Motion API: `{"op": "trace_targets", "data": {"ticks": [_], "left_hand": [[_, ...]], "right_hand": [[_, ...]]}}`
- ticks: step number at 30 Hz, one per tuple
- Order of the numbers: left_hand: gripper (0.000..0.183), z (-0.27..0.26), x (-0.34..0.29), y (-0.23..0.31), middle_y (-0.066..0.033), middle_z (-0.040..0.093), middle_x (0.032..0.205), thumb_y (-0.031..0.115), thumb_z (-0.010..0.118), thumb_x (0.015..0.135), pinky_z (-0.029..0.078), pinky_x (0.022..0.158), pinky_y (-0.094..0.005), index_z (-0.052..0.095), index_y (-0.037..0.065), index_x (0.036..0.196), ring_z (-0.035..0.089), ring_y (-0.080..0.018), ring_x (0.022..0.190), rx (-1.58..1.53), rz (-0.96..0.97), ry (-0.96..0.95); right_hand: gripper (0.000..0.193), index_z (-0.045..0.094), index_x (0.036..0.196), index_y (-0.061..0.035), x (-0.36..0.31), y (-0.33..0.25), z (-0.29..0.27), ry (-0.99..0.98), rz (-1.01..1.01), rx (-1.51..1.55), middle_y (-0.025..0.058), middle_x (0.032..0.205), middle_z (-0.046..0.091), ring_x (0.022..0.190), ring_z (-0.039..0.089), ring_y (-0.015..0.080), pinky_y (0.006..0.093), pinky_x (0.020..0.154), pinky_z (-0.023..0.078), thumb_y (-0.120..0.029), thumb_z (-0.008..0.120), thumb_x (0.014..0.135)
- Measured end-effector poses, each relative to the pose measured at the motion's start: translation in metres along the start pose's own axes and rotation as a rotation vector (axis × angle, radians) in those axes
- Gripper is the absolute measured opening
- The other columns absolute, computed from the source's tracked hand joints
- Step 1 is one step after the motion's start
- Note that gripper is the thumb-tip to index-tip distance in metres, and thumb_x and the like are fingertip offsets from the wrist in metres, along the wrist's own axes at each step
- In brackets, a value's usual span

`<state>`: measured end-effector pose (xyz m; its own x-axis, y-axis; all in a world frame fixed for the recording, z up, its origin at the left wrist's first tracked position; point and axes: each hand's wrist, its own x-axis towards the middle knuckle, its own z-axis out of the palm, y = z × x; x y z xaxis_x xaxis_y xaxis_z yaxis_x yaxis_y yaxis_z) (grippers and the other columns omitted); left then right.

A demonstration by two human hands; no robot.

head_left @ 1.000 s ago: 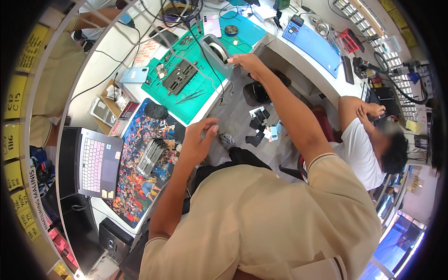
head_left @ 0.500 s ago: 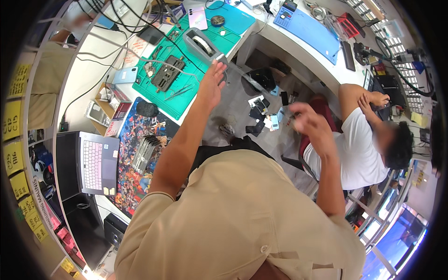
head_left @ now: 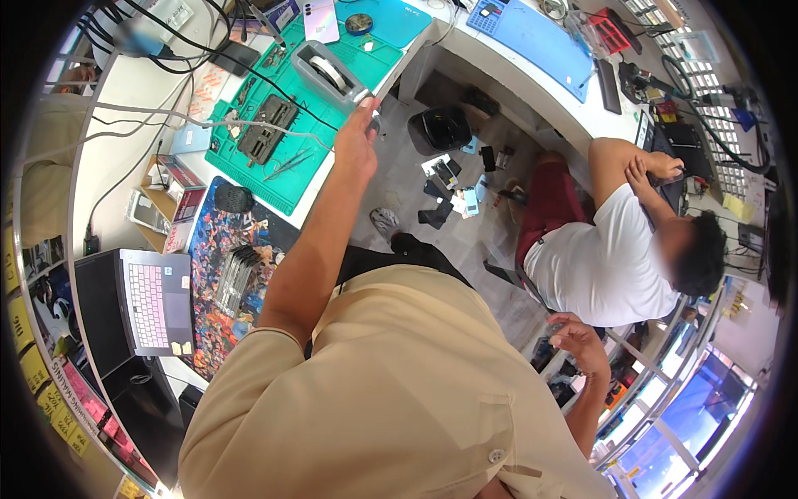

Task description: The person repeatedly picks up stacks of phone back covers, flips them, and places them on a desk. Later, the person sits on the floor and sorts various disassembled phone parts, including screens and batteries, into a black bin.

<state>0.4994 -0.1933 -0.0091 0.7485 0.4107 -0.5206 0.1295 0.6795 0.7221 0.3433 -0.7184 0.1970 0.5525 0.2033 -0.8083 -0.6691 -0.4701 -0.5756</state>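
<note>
A grey tape dispenser [head_left: 326, 75] with a white-cored roll stands on the green repair mat [head_left: 332, 150], close to the bench edge. My left hand [head_left: 356, 145] reaches to its front end, fingers together and pressed against it. Over to the right, below the seated person, my right hand [head_left: 582, 345] is raised with bent fingers drawn toward the thumb. Whatever it pinches is too thin or clear to make out. Beside the dispenser on the mat lie a dark phone-repair holder [head_left: 268, 129] and tweezers [head_left: 287, 165].
A person [head_left: 615, 249] in a white shirt sits at my right. Several phone parts [head_left: 453, 195] lie on the floor near a black bin [head_left: 440, 130]. Cables cross the left bench above an open laptop [head_left: 158, 303]. A phone [head_left: 321, 21] lies at the mat's far edge.
My right hand has swung down and to the right, away from the dispenser. A clear strip stretching from the dispenser earlier no longer shows. My left hand stays at the dispenser's front.
</note>
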Motion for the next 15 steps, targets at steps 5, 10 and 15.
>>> {"op": "trace_targets", "data": {"ticks": [5,10,15], "left_hand": [[0.041,-0.003,0.016,-0.016,0.0008,0.075,0.139,0.041,0.073,0.106,0.027,0.120,-0.0432,0.073,0.015,0.136,0.053,-0.0129,0.138,0.093,0.022,0.098],[0.039,-0.005,0.023,-0.031,0.0012,0.076,0.132,0.041,0.075,0.102,0.035,0.116,-0.0468,0.076,0.014,0.131,0.054,-0.0190,0.132,0.186,-0.054,0.188],[0.036,-0.033,-0.035,-0.018,0.0017,0.075,0.127,0.042,0.079,0.101,0.041,0.108,-0.0402,0.076,0.016,0.125,0.059,-0.0160,0.122,-0.041,0.057,0.183]], "right_hand": [[0.012,0.078,0.092,-0.0023,0.035,0.016,-0.012,0.007,-0.073,-0.264,0.0093,0.138,0.069,0.128,0.062,0.0231,0.0392,0.111,0.045,-0.012,0.086,0.093],[0.015,0.077,0.095,-0.0011,0.082,0.038,-0.031,-0.029,0.026,-0.348,0.0118,0.135,0.070,0.120,0.066,0.0224,0.0371,0.109,0.048,-0.013,0.085,0.094],[0.027,0.076,0.110,0.0017,0.132,0.048,-0.044,-0.072,0.073,-0.514,0.0132,0.128,0.074,0.117,0.068,0.0235,0.0365,0.107,0.049,-0.018,0.084,0.094]]}}
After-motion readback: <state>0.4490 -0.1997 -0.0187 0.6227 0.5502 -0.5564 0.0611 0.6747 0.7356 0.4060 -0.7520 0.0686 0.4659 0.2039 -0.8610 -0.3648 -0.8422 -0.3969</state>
